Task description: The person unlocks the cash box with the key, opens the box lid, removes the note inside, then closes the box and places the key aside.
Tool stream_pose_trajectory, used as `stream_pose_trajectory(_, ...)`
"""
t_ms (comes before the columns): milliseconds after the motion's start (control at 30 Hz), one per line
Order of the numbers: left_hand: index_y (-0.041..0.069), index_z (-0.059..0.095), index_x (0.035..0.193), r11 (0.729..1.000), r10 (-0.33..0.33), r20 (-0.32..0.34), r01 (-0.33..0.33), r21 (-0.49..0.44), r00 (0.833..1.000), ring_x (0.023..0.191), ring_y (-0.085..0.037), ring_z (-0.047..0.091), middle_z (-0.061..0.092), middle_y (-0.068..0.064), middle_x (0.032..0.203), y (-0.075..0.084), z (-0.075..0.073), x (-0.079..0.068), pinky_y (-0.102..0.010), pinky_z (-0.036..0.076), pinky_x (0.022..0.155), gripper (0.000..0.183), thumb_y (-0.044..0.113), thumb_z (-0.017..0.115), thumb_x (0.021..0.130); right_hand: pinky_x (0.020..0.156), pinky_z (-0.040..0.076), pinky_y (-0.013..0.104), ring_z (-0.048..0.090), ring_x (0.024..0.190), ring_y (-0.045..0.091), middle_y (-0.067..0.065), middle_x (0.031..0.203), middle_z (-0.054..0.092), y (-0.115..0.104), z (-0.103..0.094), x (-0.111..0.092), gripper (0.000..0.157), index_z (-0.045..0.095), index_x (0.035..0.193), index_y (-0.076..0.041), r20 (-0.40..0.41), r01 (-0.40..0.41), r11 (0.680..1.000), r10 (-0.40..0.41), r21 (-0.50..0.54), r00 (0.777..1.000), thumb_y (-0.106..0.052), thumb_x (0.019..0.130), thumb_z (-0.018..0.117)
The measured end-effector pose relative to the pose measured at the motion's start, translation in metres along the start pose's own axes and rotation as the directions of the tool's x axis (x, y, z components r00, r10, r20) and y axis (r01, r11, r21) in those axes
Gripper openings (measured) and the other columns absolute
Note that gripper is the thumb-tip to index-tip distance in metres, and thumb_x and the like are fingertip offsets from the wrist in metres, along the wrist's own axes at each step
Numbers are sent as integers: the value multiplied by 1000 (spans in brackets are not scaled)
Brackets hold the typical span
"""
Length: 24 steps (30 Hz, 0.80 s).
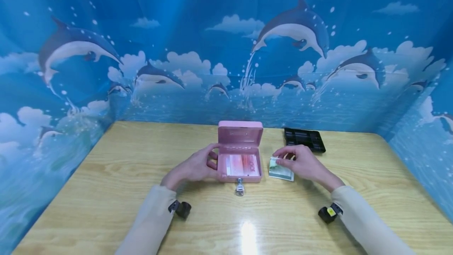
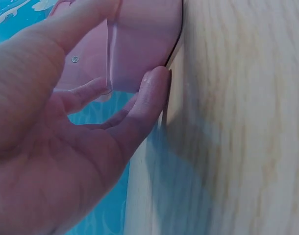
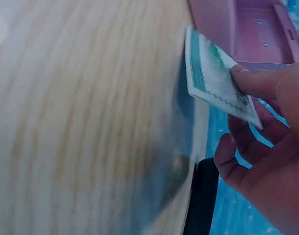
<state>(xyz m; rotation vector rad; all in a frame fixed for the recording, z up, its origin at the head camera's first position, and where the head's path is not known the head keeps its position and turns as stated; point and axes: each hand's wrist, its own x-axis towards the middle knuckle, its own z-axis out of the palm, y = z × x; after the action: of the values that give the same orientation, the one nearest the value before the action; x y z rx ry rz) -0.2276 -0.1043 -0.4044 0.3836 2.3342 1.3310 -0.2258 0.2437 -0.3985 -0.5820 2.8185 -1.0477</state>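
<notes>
A pink cash box (image 1: 228,179) stands on the table with its lid raised and its metal latch (image 1: 240,187) hanging down in front. Red banknotes (image 1: 242,164) marked 100 lie inside it. My left hand (image 1: 196,166) holds the box at its left side, thumb and fingertips spread along the wall (image 2: 142,44). To the right of the box, my right hand (image 1: 301,161) pinches a green banknote (image 1: 279,170) between thumb and fingers. In the right wrist view the green banknote (image 3: 218,81) is tilted close over the table, looking thick or folded.
Behind my right hand lies a black compartment tray (image 1: 308,140) near the table's back edge. A blue curtain (image 1: 198,101) printed with dolphins surrounds the wooden table (image 1: 106,207) at the back and sides.
</notes>
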Motion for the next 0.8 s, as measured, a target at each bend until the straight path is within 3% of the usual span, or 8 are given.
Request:
stream_pose_trajectory(200, 16, 29, 161, 997, 38, 25, -39, 71, 999, 105, -18, 66, 60, -11, 127, 2, -1, 2, -38, 58, 98, 109, 23, 93, 74, 75, 58, 28, 67, 87, 12, 0, 96, 76, 7, 9, 10, 16, 78, 105, -13, 7, 99, 985, -99, -139, 995, -8, 89, 77)
stream_pose_trajectory(467, 15, 30, 160, 992, 49, 48, -55, 114, 998, 102, -18, 65, 60, -12, 125, 6, -4, 3, -36, 59, 96, 109, 24, 94, 73, 81, 61, 36, 70, 93, 16, -3, 97, 78, 8, 14, 16, 15, 79, 100, -15, 22, 183, 951, -183, -249, 983, -10, 86, 80)
stream_pose_trajectory(667, 16, 30, 160, 994, 44, 72, -50, 93, 996, 102, -18, 66, 60, -12, 125, 6, -7, 4, -38, 58, 97, 107, 22, 93, 74, 78, 62, 32, 70, 90, 14, -1, 98, 77, 2, 15, 13, 15, 79, 102, -13, -20, 219, 943, -231, -252, 973, -8, 88, 79)
stream_pose_trajectory(800, 16, 30, 160, 995, 38, 79, -45, 92, 996, 102, -18, 66, 60, -11, 125, 5, -8, 5, -39, 58, 98, 107, 22, 93, 73, 72, 60, 27, 70, 87, 11, -1, 99, 77, -10, 19, 8, 15, 79, 105, -12, -91, 254, 948, -274, -190, 957, -9, 90, 76)
